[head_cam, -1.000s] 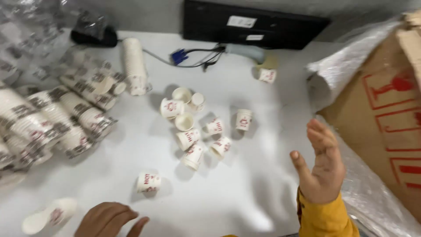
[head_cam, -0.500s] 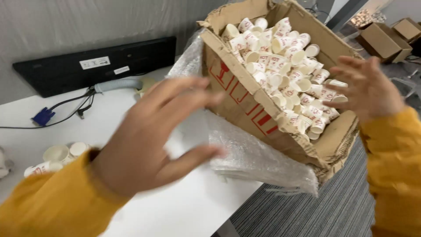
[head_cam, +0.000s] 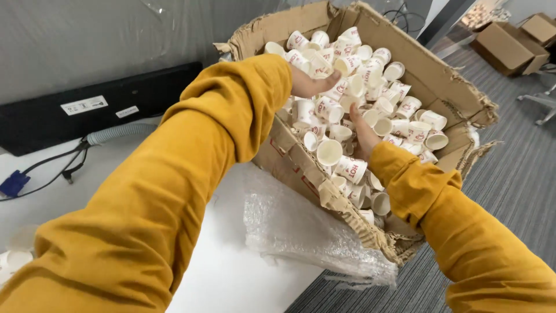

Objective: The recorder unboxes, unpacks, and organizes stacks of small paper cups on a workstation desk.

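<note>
Both hands sunk among loose paper cups (head_cam: pixel 353 81) in the torn cardboard box (head_cam: pixel 457 87). Left hand (head_cam: pixel 310 84): palm on the heap near the far side, fingers hidden, grasp unclear. Right hand (head_cam: pixel 364 132): buried to the knuckles mid-box, grasp likewise unclear. Box sits at my white table's (head_cam: pixel 231 272) edge, on crumpled bubble wrap (head_cam: pixel 301 229).

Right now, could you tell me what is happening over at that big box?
A person in mustard-yellow sleeves has both hands down in a torn cardboard box heaped with small white paper cups. The left hand lies on the cups near the box's far side; the right hand is pushed in among them, its fingers mostly buried. The box leans against a white table, with crumpled bubble wrap beneath it.
</note>
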